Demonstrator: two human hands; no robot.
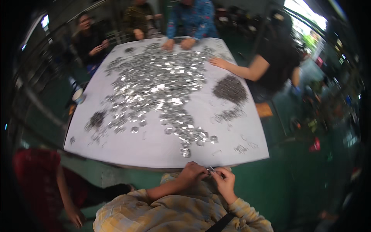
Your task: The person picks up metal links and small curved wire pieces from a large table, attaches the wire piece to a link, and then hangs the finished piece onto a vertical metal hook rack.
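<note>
I am watching the left hand (193, 171) and right hand (225, 181) pinching a small shiny piece (211, 169) by the white table (123, 150) at six o'clock; silvery pieces (162, 77) are lying toward twelve, green floor (255, 185) around.

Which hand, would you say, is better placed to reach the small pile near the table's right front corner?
Probably the right hand: it is nearer the small pile than the left hand, though both are busy with a small shiny piece.

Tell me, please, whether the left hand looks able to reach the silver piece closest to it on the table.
Probably yes: the left hand is near the silver piece with nothing visible between them, though it seems occupied with a small metallic object.
</note>
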